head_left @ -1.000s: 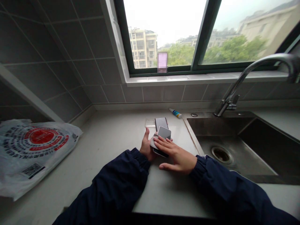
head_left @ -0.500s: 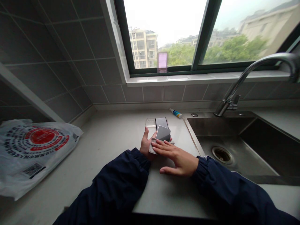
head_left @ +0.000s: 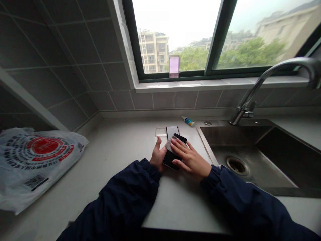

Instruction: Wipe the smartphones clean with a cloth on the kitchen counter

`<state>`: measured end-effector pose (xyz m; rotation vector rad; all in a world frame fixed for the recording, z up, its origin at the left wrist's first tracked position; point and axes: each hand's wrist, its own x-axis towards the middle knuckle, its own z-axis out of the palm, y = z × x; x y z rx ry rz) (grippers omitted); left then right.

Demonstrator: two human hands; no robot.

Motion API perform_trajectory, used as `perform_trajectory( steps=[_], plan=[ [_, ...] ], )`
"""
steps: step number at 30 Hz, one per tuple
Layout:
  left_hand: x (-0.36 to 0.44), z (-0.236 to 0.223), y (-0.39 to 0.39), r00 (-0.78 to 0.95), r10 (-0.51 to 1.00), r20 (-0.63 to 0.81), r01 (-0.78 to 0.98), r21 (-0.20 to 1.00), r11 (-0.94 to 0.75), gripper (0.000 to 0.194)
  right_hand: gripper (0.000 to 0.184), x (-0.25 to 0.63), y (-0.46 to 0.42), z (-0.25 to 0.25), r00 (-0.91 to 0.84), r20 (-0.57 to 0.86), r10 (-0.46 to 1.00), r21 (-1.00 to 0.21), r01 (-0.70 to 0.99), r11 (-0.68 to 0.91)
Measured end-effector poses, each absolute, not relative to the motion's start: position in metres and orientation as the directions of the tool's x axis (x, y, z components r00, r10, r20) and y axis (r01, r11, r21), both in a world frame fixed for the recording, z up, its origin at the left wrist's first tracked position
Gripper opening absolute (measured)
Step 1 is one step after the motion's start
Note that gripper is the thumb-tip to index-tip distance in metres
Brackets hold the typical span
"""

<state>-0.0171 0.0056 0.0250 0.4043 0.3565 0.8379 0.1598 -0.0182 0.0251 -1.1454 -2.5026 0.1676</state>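
My left hand [head_left: 157, 157] is closed around the edges of a dark smartphone [head_left: 170, 159], its thumb sticking up and its other fingers mostly hidden beneath. The phone lies screen up, tilted to the right. A thin greyish cloth [head_left: 169, 144] rests across the screen's upper middle. My right hand [head_left: 192, 160] presses this cloth onto the glass with its fingers laid over it, hiding much of it. Just behind the phone, a flat dark-edged rectangle with a pale face [head_left: 172, 131] lies on the counter beside a clear plastic case [head_left: 159, 131].
A blue, white and yellow tube [head_left: 188, 121] lies near the steel sink [head_left: 269, 152], which has a curved tap [head_left: 258, 85]. On the left, a printed white plastic bag [head_left: 40, 160] sits on the white counter [head_left: 120, 144]. A window [head_left: 175, 30] stands behind.
My right hand has slid the cloth up from the phone's near end toward its far part, uncovering the lower screen. The phone has turned so its far end points more to the right.
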Motion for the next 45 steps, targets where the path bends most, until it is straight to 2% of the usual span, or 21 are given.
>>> perform_trajectory(
  steps=[6, 14, 22, 29, 40, 45],
  plan=[
    [-0.021, 0.024, 0.005, 0.692, 0.717, -0.087, -0.569, 0.545, 0.616, 0.083, 0.062, 0.165, -0.015, 0.024, -0.478, 0.367, 0.798, -0.235, 0.782, 0.577],
    [-0.023, 0.015, 0.010, 0.730, 0.680, -0.069, -0.500, 0.625, 0.600, 0.083, 0.062, 0.166, -0.013, 0.022, -0.424, 0.413, 0.806, -0.270, 0.789, 0.553],
    [-0.025, 0.016, 0.010, 0.744, 0.666, -0.041, -0.517, 0.597, 0.614, 0.084, 0.062, 0.168, -0.012, 0.022, -0.402, 0.392, 0.827, -0.285, 0.802, 0.525],
    [-0.025, 0.023, 0.008, 0.693, 0.712, -0.112, -0.554, 0.550, 0.625, 0.084, 0.063, 0.169, -0.010, 0.020, -0.382, 0.392, 0.837, -0.310, 0.802, 0.511],
    [-0.025, 0.021, 0.009, 0.705, 0.703, -0.095, -0.551, 0.551, 0.626, 0.081, 0.064, 0.168, -0.010, 0.018, -0.383, 0.408, 0.829, -0.323, 0.788, 0.524],
    [-0.024, 0.018, 0.010, 0.708, 0.703, -0.073, -0.536, 0.593, 0.601, 0.081, 0.066, 0.168, -0.010, 0.019, -0.391, 0.385, 0.836, -0.328, 0.789, 0.520]
  ],
)
